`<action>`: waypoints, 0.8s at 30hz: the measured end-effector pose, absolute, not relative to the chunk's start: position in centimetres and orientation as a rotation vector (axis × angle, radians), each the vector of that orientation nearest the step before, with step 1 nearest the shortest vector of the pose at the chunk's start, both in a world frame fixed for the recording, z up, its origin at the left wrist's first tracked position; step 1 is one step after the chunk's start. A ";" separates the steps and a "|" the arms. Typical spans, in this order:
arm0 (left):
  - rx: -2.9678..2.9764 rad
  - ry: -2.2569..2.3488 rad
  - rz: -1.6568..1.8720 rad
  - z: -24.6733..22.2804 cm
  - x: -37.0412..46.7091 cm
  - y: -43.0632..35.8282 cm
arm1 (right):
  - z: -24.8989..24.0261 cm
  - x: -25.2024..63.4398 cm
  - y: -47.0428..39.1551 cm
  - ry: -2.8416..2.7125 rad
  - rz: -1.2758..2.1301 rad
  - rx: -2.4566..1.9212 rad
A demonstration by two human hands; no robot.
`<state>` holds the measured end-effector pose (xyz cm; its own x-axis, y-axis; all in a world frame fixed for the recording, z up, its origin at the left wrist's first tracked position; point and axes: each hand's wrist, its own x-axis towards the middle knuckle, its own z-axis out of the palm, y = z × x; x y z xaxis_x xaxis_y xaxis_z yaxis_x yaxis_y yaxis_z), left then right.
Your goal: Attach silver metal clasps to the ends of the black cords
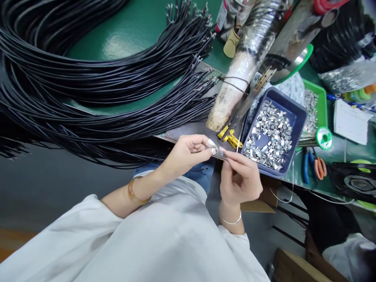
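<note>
My left hand (195, 149) is closed in a pinch in front of the bench edge. White wrapping covers a fingertip, and a small shiny piece shows there, too small to name. Close beside it, my right hand (241, 176) is also pinched, its fingertips near the left hand's. A thin dark bit shows at those fingertips, but I cannot make out what it is. Just beyond both hands lies a yellow plastic tool (230, 137). To the right, a dark blue bin (300, 125) holds many small metal shells (268, 137).
Large bundles of black cables (117, 84) with stripped ends spread over the green bench (126, 39) at left. Behind the hands stands a foil-wrapped duct (232, 86). A green tray (322, 105), a solder spool (324, 138) and orange-handled scissors (320, 168) lie right.
</note>
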<state>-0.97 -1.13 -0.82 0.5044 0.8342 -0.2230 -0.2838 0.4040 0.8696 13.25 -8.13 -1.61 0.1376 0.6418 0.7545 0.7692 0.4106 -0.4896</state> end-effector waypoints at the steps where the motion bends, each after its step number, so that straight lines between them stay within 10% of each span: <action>1: 0.886 0.730 0.796 -0.7 -0.9 -1.1 | -1.7 13.2 -8.1 -1.581 -0.148 -1.281; 24: 0.969 0.731 0.635 -0.8 -1.3 -0.6 | -1.3 14.5 -6.8 -1.564 -0.119 -1.438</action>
<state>-1.32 -0.60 -0.76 0.6002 0.7563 -0.2603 -0.1525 0.4276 0.8910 14.52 -6.85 -1.33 0.1695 0.7120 0.6814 0.8068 0.2969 -0.5108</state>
